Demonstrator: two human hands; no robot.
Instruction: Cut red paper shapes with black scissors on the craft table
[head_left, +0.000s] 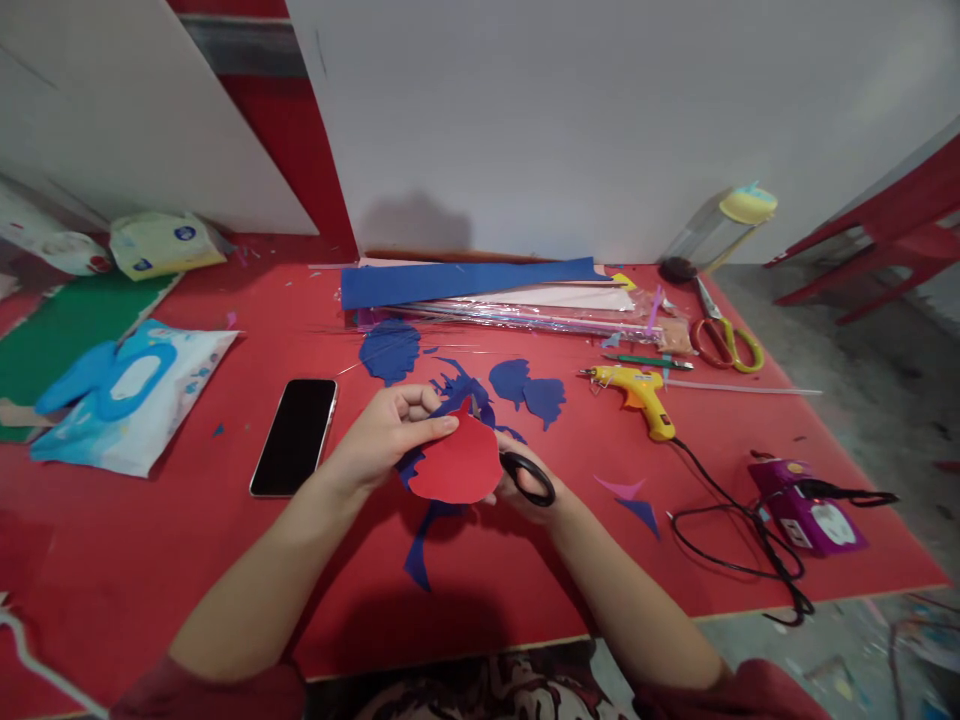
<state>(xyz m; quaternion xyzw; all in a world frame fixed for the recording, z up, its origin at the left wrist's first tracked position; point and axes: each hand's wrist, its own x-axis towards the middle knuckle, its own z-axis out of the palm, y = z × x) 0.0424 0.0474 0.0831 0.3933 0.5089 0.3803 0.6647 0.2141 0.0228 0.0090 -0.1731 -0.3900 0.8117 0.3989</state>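
Note:
My left hand (pixel 397 432) pinches a red petal-shaped paper piece (pixel 459 460) near its pointed top, thumb in front. Blue paper (pixel 411 468) shows behind the red piece's left edge. In my right hand (pixel 529 490) are scissors with a black handle loop (pixel 531 478); their blades are mostly hidden behind the red paper. Below the hands a narrow blue scrap (pixel 418 555) hangs or lies; I cannot tell which. Cut blue petal shapes (pixel 390 350) lie beyond my hands, with two more blue pieces (pixel 541 397) to the right of them.
A phone (pixel 294 437) lies left of my hands, near a wipes pack (pixel 142 390). On the right are a yellow glue gun (pixel 634 392), its black cord, a purple box (pixel 810 510) and other scissors (pixel 724 340). Blue sheets (pixel 465 282) and wrapped sticks lie along the wall.

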